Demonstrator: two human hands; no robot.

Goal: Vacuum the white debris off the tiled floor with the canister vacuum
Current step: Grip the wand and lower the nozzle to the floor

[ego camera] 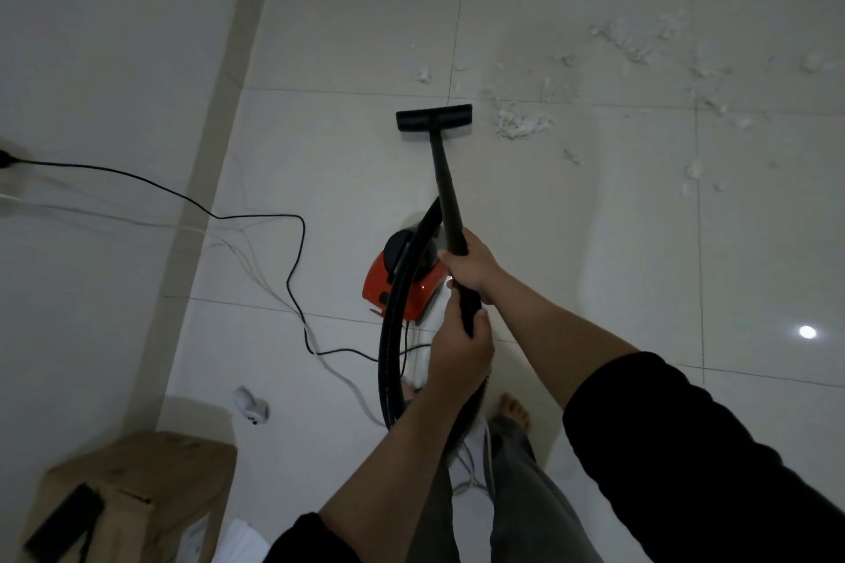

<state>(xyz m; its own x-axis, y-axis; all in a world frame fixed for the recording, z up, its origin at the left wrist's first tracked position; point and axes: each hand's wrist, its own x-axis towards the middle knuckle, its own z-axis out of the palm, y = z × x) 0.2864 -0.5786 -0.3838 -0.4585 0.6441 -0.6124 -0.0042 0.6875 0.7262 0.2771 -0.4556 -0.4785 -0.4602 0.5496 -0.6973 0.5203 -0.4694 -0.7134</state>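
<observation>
Both hands clamped on the black wand (446, 187): right hand (466, 263) higher up the tube, fingers (450, 283) wrapped round it; left hand (459, 345) just below, fingers curled about the wand's lower end where the hose (388, 357) loops off toward the red canister (404, 288) at frame centre. Wand's long axis running from the hands up the frame, leaning slightly left, ending in the floor nozzle (433, 123) set crosswise on the tiled floor (347, 37). Nearest clump of white debris (521, 123) just beside the nozzle's right end, apparently not yet under it; bulk of the scatter further off in the upper right. Next sweep likely to call for swinging the nozzle rightward, pivoting about the hands. One small tuft above the nozzle, slightly left. Power cord (292, 242) trailing to the left, well clear of that path.
</observation>
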